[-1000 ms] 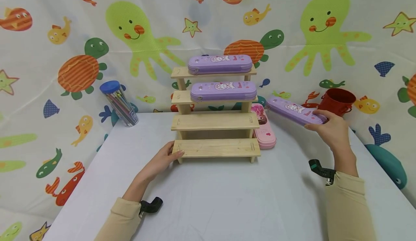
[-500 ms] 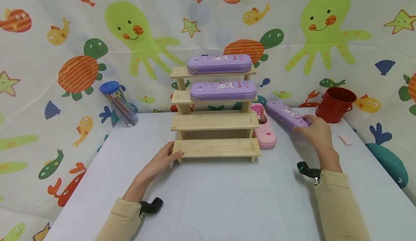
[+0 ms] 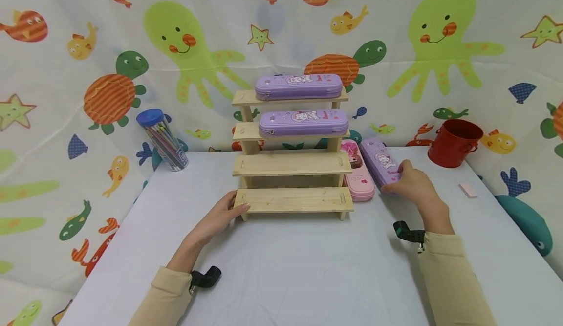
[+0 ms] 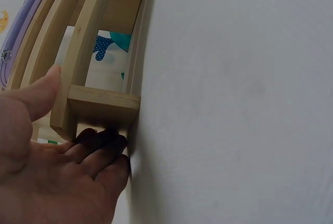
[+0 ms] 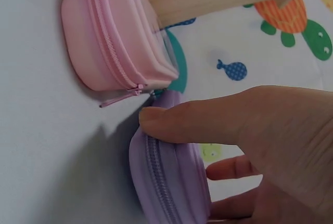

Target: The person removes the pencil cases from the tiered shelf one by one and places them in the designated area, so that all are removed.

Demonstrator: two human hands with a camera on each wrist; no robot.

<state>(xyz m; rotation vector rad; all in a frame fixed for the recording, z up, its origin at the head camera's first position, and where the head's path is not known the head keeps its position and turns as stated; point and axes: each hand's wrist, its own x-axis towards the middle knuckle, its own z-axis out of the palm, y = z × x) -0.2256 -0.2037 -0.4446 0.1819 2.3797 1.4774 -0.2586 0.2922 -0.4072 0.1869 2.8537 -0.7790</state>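
My right hand [image 3: 411, 185] grips the near end of a purple pencil case [image 3: 379, 159], thumb on one side and fingers on the other. That case lies alongside a pink pencil case [image 3: 358, 177]. In the right wrist view, the thumb presses by the zip of the purple case [image 5: 169, 182], near the pink case's end [image 5: 112, 37]. I cannot tell whether the purple case fully touches the table. My left hand [image 3: 220, 216] holds the left end of the wooden step rack's [image 3: 292, 200] lowest shelf. The left wrist view shows the thumb and curled fingers around that end [image 4: 104, 104].
Purple pencil cases rest on the rack's top shelf [image 3: 299, 87] and on the shelf below [image 3: 303, 122]. A blue-lidded jar of pens [image 3: 162, 140] stands at left. A red bucket [image 3: 454, 143] and a pink eraser-like block [image 3: 467, 190] are at right on the white table [image 3: 308, 267].
My right hand has moved left and toward me with the purple pencil case, turning it until it lies beside the pink one. The left hand has stayed on the rack.
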